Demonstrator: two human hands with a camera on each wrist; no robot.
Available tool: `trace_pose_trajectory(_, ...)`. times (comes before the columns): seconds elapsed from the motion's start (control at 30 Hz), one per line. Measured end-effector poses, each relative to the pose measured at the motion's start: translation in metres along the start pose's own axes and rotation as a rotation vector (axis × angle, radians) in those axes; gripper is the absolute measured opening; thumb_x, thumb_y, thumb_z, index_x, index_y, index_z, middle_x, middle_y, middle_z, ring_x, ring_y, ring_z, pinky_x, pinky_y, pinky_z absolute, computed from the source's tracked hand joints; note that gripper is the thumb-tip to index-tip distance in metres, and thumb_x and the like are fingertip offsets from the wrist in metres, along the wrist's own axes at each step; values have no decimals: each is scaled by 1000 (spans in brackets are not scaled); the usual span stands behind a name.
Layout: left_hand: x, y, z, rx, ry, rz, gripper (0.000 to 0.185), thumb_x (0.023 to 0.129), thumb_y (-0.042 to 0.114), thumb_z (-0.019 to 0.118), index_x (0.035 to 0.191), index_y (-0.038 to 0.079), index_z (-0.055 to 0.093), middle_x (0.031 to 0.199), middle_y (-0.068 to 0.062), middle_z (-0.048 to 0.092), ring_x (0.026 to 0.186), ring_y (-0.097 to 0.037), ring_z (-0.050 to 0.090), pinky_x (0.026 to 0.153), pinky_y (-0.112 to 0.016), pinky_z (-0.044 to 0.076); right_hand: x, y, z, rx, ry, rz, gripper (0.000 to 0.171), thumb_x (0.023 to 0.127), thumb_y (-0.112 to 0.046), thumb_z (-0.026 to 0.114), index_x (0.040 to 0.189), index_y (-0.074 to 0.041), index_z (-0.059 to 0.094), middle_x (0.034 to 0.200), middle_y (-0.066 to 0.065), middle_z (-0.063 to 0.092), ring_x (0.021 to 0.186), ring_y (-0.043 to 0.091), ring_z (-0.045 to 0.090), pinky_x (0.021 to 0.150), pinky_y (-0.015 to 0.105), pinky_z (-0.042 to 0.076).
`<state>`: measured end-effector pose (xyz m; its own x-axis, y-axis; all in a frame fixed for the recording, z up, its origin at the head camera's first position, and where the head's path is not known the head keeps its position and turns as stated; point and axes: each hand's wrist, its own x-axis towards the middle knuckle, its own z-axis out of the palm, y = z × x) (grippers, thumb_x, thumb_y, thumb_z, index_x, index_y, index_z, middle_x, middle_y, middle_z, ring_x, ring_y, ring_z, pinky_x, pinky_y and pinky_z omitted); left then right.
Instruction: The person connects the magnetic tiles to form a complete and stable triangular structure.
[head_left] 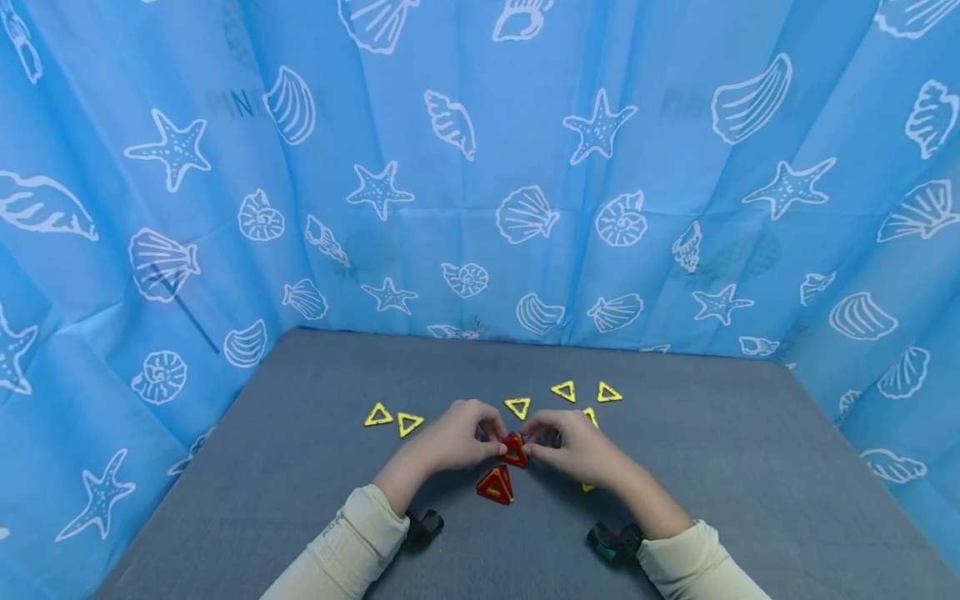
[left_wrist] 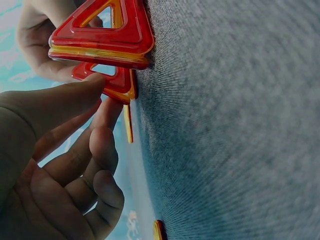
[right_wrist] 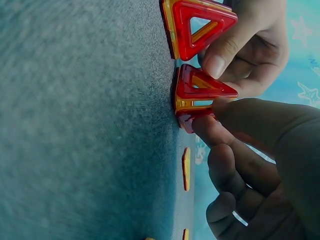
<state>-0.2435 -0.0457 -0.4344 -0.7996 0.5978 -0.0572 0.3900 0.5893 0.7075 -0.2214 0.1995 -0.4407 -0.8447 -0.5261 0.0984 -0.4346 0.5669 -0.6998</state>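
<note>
A small pyramid of red and yellow triangular magnetic tiles [head_left: 515, 451] stands on the grey table between my two hands. My left hand [head_left: 459, 440] pinches its left side between thumb and fingers. From the other side, my right hand [head_left: 576, 446] pinches it with thumb and index finger, seen close up in the right wrist view, where red tile faces [right_wrist: 186, 89] lean together. A second red and yellow pyramid [head_left: 495, 485] stands just nearer to me, apart from both hands. Its red face [left_wrist: 137, 37] fills the top of the left wrist view.
Several flat yellow triangular tiles lie about: a pair [head_left: 378, 414] at the left, one [head_left: 517, 407] behind the hands, others [head_left: 608, 392] at the back right. One tile [head_left: 588, 487] is partly hidden under my right forearm. A blue shell-print curtain [head_left: 465, 242] hangs behind the table.
</note>
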Motion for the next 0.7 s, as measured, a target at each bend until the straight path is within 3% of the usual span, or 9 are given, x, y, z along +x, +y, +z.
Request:
trace_pose_trajectory(0.47, -2, -1, -2, -7, 2, 0, 4, 98, 20, 79, 98, 18, 75, 89, 8, 70, 79, -10, 65, 71, -30, 53, -1, -1, -4, 1, -19, 13, 15, 100, -18, 74, 114, -12, 76, 98, -3, 77, 85, 6, 68, 73, 26, 56)
trace_pose_trajectory(0.7, -7, -7, -23, -27, 54, -8, 14, 98, 19, 78, 109, 10, 77, 94, 4, 71, 82, -14, 65, 73, -34, 54, -6, 5, -24, -36, -52, 22, 21, 101, -20, 74, 118, -8, 76, 102, -3, 76, 88, 12, 68, 75, 26, 55)
